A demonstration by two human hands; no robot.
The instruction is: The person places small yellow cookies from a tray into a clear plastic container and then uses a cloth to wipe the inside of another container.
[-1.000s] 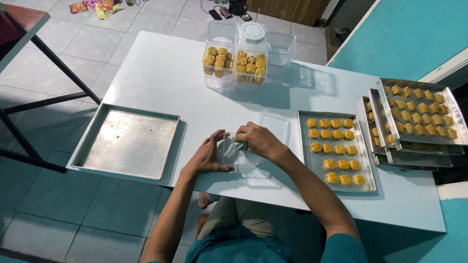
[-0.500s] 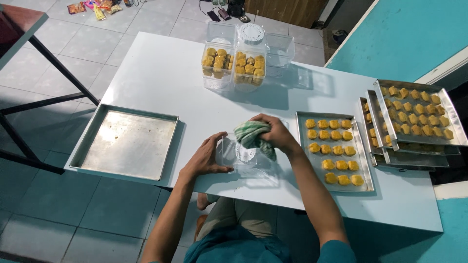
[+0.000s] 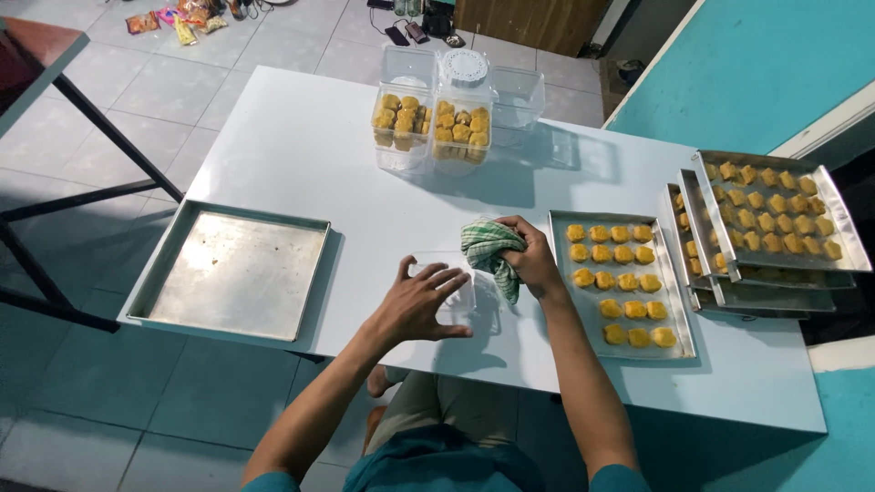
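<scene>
Both hands are busy at the near edge of the white rectangular surface (image 3: 301, 155). Your left hand (image 3: 421, 303) lies with fingers spread wide, pressing down on a small clear plastic container (image 3: 453, 284); your right hand (image 3: 530, 259) is clenched around a green-and-white checked cloth (image 3: 488, 252), held just above and to the right of that container. So the container sits under your left hand, the cloth a touch to its right, hanging down toward the container's right edge. Left hand is the nearer one to the container; the right comes in from the side. Its long axis I cannot tell, the plastic is too see-through.

Moving outward: just right of your cloth hand, a shallow metal tray of small yellow pastries (image 3: 622, 282), rows running away from you. Further right, a stack of more metal pastry trays (image 3: 770, 223), fanned over the surface's edge. On your left, an empty square metal tray (image 3: 235, 275). At the far side, clear plastic jars of yellow pastries (image 3: 436, 128), one with a white round lid, and an empty clear tub (image 3: 519, 96) beside them. Colourful snack packets (image 3: 178, 18) lie on the tiled floor, far left.
</scene>
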